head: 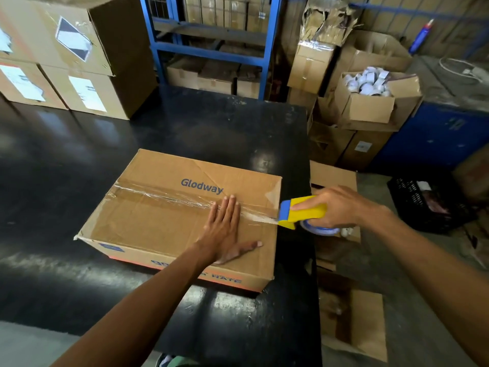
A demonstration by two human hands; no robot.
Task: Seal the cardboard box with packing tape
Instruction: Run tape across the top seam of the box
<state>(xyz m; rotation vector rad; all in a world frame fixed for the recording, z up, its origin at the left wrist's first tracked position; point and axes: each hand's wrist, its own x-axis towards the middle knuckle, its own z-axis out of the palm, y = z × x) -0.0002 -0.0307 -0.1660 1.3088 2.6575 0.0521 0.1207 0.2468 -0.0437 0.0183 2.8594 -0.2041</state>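
Observation:
A closed cardboard box (158,223) printed "Glodway" lies on the black table (211,133). Clear packing tape (169,197) runs along its centre seam from the left edge to the right edge. My left hand (225,231) lies flat on the box top, fingers together over the seam, thumb spread toward me. My right hand (336,207) grips a yellow and blue tape dispenser (301,213) just past the box's right edge. A short stretch of tape spans from the box edge to the dispenser's mouth. The blue tape roll shows under my right palm.
Stacked cartons (68,59) stand at the table's back left. A blue metal rack (211,46) rises behind. To the right are open cartons, one holding tape rolls (370,83), a black crate (428,205) on the floor, and flattened cardboard (352,319) beside the table.

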